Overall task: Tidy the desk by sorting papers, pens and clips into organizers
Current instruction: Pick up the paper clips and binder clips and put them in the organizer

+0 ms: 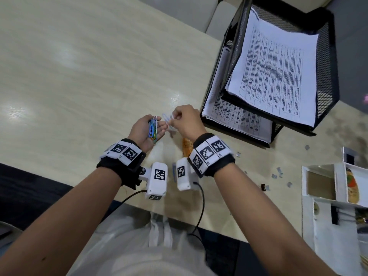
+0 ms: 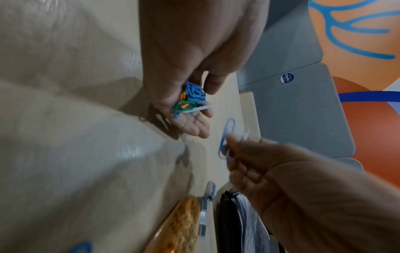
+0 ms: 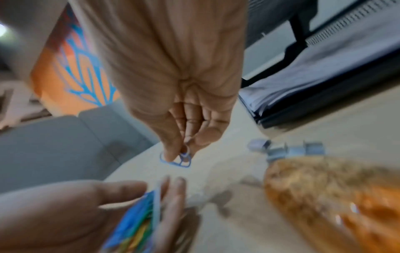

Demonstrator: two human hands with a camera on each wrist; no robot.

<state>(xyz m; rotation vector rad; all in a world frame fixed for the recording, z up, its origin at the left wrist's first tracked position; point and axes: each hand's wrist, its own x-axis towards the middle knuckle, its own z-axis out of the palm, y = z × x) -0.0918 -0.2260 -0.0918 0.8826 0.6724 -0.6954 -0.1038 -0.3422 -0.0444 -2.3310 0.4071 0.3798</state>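
A light wooden desk [image 1: 79,76] is seen from above. Nearest, at 6 o'clock, two forearms with tagged wristbands reach forward. The left hand [image 1: 146,129] is held palm up, fingers loosely cupped, and a bundle of coloured paper clips [image 1: 153,128] is cradled in it. Just at its 3 o'clock, a blue paper clip [image 1: 166,118] is pinched between thumb and fingertips of the right hand [image 1: 187,121]. Small staple strips [image 1: 277,172] are scattered at 4 o'clock. Farther, at 1 o'clock, printed papers [image 1: 278,72] are stacked in a black mesh tray [image 1: 326,56].
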